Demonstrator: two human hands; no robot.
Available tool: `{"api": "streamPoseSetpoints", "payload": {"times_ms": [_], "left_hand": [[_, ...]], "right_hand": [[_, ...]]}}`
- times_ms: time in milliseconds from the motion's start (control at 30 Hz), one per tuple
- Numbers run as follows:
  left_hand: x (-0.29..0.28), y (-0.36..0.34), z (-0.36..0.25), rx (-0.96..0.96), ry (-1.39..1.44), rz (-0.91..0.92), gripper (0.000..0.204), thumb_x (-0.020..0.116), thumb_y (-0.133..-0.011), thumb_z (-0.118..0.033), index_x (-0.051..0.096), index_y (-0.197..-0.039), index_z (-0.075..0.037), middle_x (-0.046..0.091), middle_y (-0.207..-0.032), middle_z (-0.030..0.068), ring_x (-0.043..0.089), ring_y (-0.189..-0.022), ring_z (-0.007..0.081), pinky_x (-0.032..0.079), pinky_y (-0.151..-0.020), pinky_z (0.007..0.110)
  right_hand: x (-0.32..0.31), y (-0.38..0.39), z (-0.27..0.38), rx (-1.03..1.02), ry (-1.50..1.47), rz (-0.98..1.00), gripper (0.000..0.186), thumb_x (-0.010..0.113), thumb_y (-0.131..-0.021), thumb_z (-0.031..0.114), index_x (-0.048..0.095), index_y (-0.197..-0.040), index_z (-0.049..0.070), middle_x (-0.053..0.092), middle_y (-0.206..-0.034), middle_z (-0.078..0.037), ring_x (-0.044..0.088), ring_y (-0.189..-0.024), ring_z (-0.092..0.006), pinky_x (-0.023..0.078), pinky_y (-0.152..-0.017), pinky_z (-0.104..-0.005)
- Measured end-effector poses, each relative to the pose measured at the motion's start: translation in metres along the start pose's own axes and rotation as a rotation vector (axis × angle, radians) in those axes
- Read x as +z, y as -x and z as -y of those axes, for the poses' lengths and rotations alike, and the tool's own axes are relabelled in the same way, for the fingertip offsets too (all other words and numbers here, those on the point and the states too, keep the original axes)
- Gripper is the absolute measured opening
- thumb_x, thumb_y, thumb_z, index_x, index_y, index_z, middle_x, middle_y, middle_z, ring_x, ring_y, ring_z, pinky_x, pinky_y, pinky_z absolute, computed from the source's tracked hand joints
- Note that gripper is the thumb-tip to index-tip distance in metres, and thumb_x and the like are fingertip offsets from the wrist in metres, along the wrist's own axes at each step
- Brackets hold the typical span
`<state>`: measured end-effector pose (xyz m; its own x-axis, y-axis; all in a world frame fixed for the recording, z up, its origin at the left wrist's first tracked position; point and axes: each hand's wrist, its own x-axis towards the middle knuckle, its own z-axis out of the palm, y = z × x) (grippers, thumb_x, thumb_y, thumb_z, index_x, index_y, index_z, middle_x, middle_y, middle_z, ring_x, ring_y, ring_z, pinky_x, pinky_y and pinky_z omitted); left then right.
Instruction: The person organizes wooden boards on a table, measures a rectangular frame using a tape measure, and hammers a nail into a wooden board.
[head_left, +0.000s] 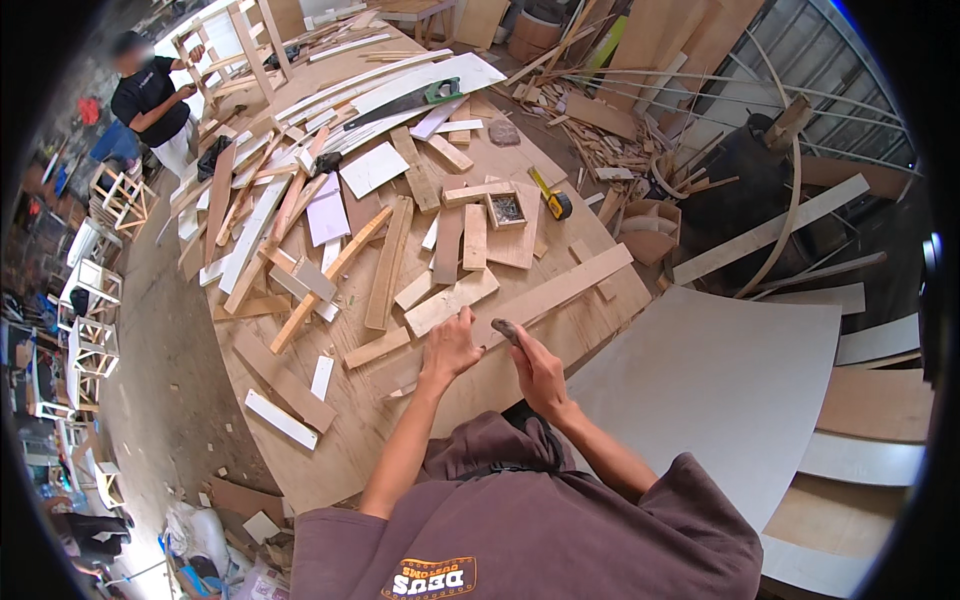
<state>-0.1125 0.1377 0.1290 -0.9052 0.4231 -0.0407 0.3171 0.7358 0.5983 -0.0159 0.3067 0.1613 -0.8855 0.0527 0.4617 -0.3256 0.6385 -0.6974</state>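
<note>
A long, light brown board [575,287] lies aslant across the near part of the workbench. My left hand [452,347] rests at this board with its fingers curled; what they hold, if anything, is hidden. Just to its right, my right hand [538,375] is closed round a dark, blunt-ended tool [506,330] whose kind I cannot make out. A short pale wood block [452,302] sits just beyond my left hand. Farther off stands a small wooden box [507,209] of metal fasteners, with a yellow and black tape measure [559,206] to its right.
Wood strips and offcuts cover much of the plywood bench [345,460]. A green-handled saw [442,91] lies on the far pile. Another person [155,105] handles a wooden frame [240,50] at the far left. A large pale sheet [715,370] stands at my right.
</note>
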Motion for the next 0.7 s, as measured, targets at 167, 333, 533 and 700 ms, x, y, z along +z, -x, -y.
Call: {"api": "streamPoseSetpoints", "payload": {"times_ms": [167,333,533,700], "left_hand": [[0.003,-0.001,0.002,-0.007,-0.009,-0.007,0.052,0.082,-0.072,-0.022,0.054,-0.112,-0.005,0.07,-0.098,0.0218,0.07,-0.094,0.0398,0.056,-0.083,0.048],[0.006,0.005,0.005,-0.018,-0.009,-0.021,0.052,0.083,-0.071,-0.023,0.054,-0.111,-0.005,0.07,-0.097,0.0212,0.069,-0.093,0.0398,0.056,-0.083,0.047],[0.007,-0.002,0.005,-0.006,-0.027,-0.042,0.054,0.083,-0.068,-0.024,0.054,-0.109,-0.005,0.07,-0.094,0.0199,0.069,-0.091,0.0394,0.055,-0.081,0.046],[0.002,-0.001,0.003,-0.01,-0.048,-0.02,0.054,0.084,-0.069,-0.024,0.053,-0.109,-0.005,0.07,-0.093,0.0198,0.069,-0.091,0.0395,0.056,-0.082,0.045]], "right_hand": [[0.006,0.024,-0.019,0.117,0.035,0.088,0.036,0.061,-0.099,0.011,0.058,-0.134,0.003,0.069,-0.106,-0.023,0.069,-0.084,-0.0413,0.054,-0.069,-0.0454],[-0.003,0.005,0.016,0.068,-0.168,-0.039,0.035,0.058,-0.101,0.016,0.057,-0.134,0.003,0.068,-0.096,-0.024,0.067,-0.078,-0.0409,0.053,-0.07,-0.0392],[0.006,0.017,-0.024,0.29,-0.052,0.005,0.027,0.051,-0.106,0.016,0.055,-0.126,-0.001,0.059,-0.082,-0.02,0.057,-0.068,-0.0309,0.046,-0.061,-0.0372],[0.008,0.015,-0.017,0.139,-0.149,-0.129,0.02,0.048,-0.109,0.02,0.053,-0.114,0.001,0.046,-0.066,-0.002,0.041,-0.055,-0.011,0.036,-0.051,-0.0284]]}}
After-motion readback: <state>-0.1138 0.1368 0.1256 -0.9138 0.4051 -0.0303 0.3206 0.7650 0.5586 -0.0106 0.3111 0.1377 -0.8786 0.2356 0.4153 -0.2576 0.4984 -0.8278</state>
